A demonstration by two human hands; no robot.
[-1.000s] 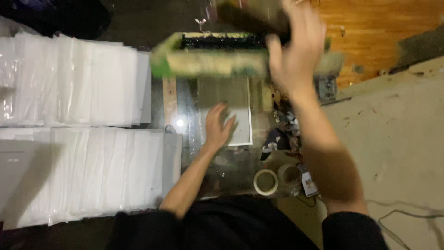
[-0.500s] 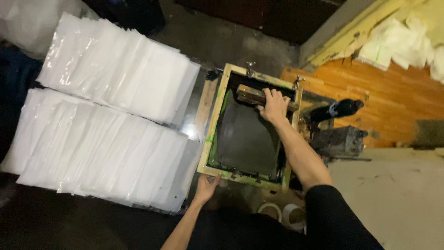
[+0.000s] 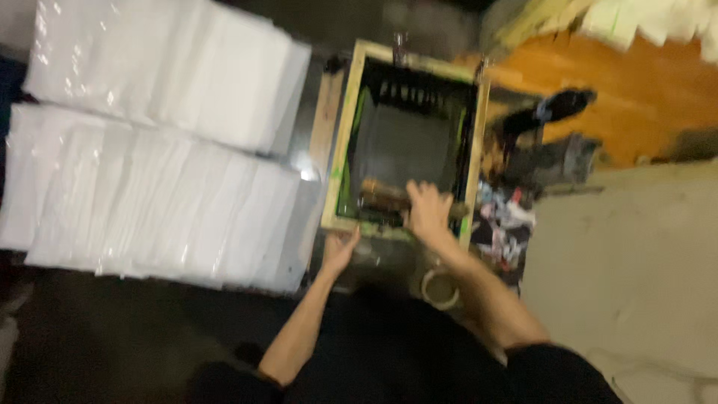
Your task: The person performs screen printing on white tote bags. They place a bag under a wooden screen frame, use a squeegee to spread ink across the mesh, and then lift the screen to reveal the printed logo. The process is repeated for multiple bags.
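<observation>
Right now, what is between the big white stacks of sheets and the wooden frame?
In the head view, a narrow strip of shiny table top lies between the white stacks and the wooden frame. A pale wooden slat stands along the frame's edge there.

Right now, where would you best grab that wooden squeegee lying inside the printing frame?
Probably from above, on the wooden handle of the squeegee: it lies crosswise near the frame's near edge. The right hand grips its right part; the left hand is at the frame's near corner.

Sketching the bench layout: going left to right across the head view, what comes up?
White sheet stacks → left hand on the wooden frame → right hand on the squeegee → orange wood surface.
</observation>
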